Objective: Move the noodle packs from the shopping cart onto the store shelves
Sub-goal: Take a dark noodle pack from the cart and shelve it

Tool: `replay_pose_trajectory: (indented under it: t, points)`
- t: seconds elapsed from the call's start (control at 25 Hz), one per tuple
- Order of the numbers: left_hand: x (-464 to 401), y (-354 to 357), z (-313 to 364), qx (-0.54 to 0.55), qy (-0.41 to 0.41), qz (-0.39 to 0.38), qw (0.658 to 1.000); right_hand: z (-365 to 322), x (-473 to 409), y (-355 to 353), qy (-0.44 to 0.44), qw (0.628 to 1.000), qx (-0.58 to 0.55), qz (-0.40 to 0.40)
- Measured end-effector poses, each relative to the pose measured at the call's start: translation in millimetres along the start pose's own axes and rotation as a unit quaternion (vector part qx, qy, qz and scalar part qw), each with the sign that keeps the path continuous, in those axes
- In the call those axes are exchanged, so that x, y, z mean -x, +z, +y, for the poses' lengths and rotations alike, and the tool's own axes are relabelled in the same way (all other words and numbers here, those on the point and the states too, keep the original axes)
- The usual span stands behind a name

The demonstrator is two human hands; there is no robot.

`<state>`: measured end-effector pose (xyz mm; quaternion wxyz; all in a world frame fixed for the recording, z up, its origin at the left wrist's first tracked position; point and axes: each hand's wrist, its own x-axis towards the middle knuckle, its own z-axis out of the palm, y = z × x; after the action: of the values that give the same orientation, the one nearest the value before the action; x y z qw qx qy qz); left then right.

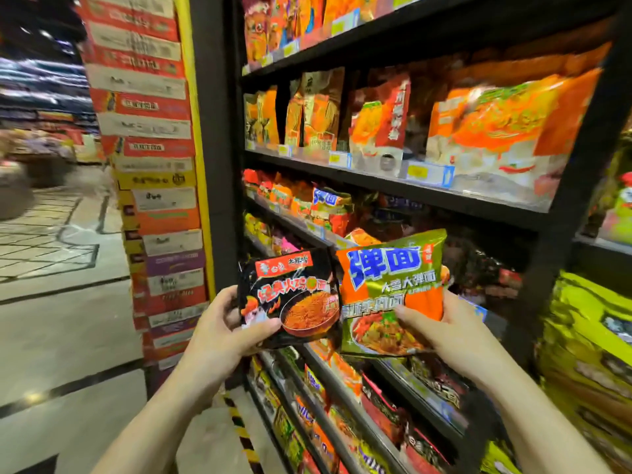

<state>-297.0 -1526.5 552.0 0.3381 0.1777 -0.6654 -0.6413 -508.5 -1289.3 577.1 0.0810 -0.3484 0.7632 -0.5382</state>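
My left hand [224,331] grips a black noodle pack [290,295] by its lower left corner, thumb on the front. My right hand [448,331] holds a green and orange noodle pack [390,285] by its lower right part, thumb across the picture. Both packs are upright, side by side and touching, in front of the black store shelves [393,188]. The shelves hold rows of orange, red and black noodle packs on several levels. The shopping cart is out of view.
A tall stack of red, white and orange cartons [154,186] stands left of the shelf's black and yellow end post [201,131]. The tiled aisle floor [61,319] lies to the left. Yellow-green packs [591,354] fill the neighbouring unit on the right.
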Motion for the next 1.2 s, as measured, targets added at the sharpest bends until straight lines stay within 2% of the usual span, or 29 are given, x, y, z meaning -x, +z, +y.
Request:
replay_pose_trajectory:
  t: [0.16,0.36,0.6,0.84,0.96,1.2]
  points:
    - [-59,-24,-15,0.001,0.000,-0.022,1.000,6,-58,37,0.011,1.000,0.007,0.022]
    - [-145,-55,-31,0.005,0.004,-0.090,0.996,4,-112,75,0.029,0.996,0.031,0.074]
    - [-241,-84,-36,0.015,0.005,-0.167,0.986,-10,-159,98,0.060,0.979,0.045,0.187]
    - [-313,-72,-53,0.023,0.010,-0.220,0.975,-7,-200,89,0.105,0.942,0.090,0.305]
    - [-342,-54,-61,0.032,0.017,-0.236,0.971,6,-224,79,0.125,0.928,0.125,0.328]
    - [-395,-16,-69,0.024,0.029,-0.280,0.959,18,-268,70,0.137,0.929,0.160,0.305]
